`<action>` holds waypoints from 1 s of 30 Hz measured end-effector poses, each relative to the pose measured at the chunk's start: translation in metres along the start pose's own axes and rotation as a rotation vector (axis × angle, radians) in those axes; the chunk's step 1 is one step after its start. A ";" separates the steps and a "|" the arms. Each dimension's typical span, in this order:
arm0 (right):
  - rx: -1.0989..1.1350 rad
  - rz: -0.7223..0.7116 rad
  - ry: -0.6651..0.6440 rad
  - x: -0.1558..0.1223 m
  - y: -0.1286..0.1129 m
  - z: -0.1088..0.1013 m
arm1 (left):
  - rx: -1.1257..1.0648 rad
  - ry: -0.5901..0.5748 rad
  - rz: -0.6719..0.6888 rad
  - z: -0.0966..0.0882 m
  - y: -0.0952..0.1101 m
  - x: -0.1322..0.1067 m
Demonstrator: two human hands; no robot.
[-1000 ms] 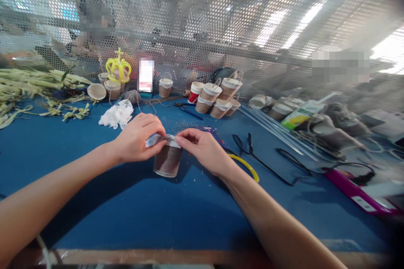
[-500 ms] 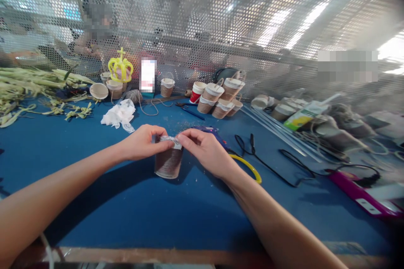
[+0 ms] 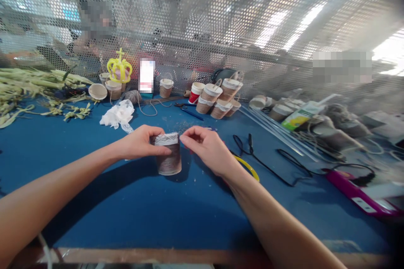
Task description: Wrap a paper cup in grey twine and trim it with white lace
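Note:
A small cup (image 3: 169, 163) wrapped in brown twine, with a white braided-looking trim round its rim, is just above or on the blue table, slightly tilted. My left hand (image 3: 140, 143) grips it from the left, the thumb across its front and the fingers behind the rim. Just right of the rim, my right hand (image 3: 206, 148) has thumb and forefinger pinched together, slightly apart from the cup. Whatever is in that pinch is too small to make out. A blue tool, mostly hidden, lies behind the right hand.
Similar twine cups (image 3: 212, 97) stand stacked at the back, beside a red-and-white paper cup (image 3: 196, 91). White crumpled tissue (image 3: 117, 114) and pale dried husks (image 3: 38, 86) lie left. Clear rods (image 3: 274, 130), black cords (image 3: 268, 164) and a purple power strip (image 3: 360, 195) lie right.
My right fingers have come away from the cup's rim, a little to the right. My left thumb has moved down from the white trim, and the cup has turned slightly.

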State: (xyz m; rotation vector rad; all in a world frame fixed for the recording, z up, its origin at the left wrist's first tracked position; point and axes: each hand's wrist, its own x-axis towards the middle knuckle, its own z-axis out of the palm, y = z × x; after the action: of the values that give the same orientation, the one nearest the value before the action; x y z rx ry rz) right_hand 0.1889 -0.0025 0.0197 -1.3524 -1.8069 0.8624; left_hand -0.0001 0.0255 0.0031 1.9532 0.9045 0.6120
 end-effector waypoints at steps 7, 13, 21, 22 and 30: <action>0.073 0.102 -0.090 -0.002 0.003 0.005 | 0.024 0.060 0.011 0.007 -0.002 0.002; 0.137 0.134 -0.094 -0.001 0.004 0.008 | 0.065 0.062 0.025 0.008 0.000 0.002; 0.134 0.140 -0.104 0.000 0.006 0.007 | 0.043 0.043 0.007 0.007 -0.002 0.002; 0.129 0.143 -0.105 0.000 0.006 0.006 | 0.041 0.040 0.004 0.007 -0.002 0.002; 0.081 0.106 -0.093 -0.001 0.008 0.008 | 0.031 0.007 0.036 0.005 0.000 0.001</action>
State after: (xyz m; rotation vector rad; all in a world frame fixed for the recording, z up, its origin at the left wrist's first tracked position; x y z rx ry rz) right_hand 0.1866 -0.0023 0.0090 -1.3868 -1.7623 1.0593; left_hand 0.0041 0.0231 0.0006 1.9997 0.8898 0.6297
